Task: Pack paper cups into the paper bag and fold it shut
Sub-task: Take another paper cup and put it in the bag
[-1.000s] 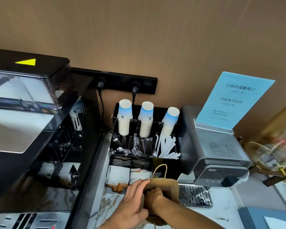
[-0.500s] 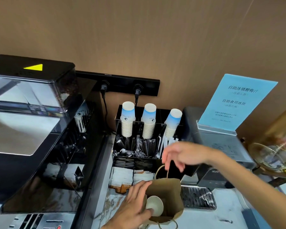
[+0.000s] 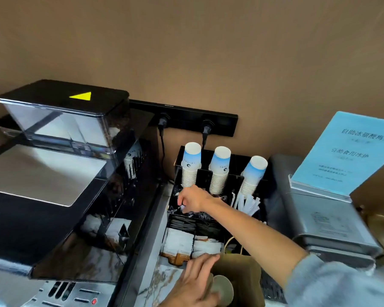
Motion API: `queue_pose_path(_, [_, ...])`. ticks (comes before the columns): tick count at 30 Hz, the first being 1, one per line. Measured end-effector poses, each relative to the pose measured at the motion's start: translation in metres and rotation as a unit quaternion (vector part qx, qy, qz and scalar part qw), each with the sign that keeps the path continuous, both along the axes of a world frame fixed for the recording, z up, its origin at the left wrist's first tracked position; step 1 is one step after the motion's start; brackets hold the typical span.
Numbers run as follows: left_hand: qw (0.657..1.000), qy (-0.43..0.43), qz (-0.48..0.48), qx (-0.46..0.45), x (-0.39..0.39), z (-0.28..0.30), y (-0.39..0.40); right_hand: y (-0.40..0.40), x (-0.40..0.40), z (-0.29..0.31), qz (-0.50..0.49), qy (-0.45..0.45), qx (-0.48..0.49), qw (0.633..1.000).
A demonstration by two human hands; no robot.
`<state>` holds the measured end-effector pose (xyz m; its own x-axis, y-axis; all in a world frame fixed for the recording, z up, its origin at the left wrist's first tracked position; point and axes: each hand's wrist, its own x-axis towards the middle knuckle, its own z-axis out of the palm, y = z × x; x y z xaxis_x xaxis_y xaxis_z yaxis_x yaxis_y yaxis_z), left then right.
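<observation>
A brown paper bag (image 3: pixel 242 273) stands open on the counter at the bottom centre. My left hand (image 3: pixel 195 282) grips its left edge, and a pale paper cup (image 3: pixel 223 289) shows inside the mouth. My right hand (image 3: pixel 192 200) reaches across to the black organizer (image 3: pixel 235 182), fingers curled over the dark packets just below the leftmost cup stack (image 3: pixel 190 167). Whether it holds anything I cannot tell. Two more stacks of white-and-blue paper cups, the middle stack (image 3: pixel 220 169) and the right stack (image 3: pixel 253 173), stand upside down in the organizer.
A large black coffee machine (image 3: pixel 53 185) fills the left. A grey appliance (image 3: pixel 326 218) with a blue sign (image 3: pixel 350 151) stands to the right. White straws (image 3: pixel 245 202) and sachets (image 3: pixel 180 242) sit in the organizer. Two plugs hang from a wall socket strip (image 3: pixel 186 117).
My right hand came out of the bag, rose over it and has reached left and forward to the organizer below the left cup stack. My left hand stays on the bag.
</observation>
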<state>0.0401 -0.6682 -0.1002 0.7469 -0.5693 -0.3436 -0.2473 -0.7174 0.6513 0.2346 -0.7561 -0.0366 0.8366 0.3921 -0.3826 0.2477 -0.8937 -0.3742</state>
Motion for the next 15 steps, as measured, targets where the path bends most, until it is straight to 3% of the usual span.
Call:
queue_pose_path(5, [1.000, -0.004, -0.006, -0.013, -0.002, 0.004, 0.002, 0.003, 0.010, -0.030, -0.009, -0.014, -0.021, 1.000])
queue_pose_path(15, [1.000, 0.001, 0.001, -0.021, -0.004, 0.007, 0.002, -0.007, 0.011, -0.021, -0.019, -0.009, 0.027, 0.999])
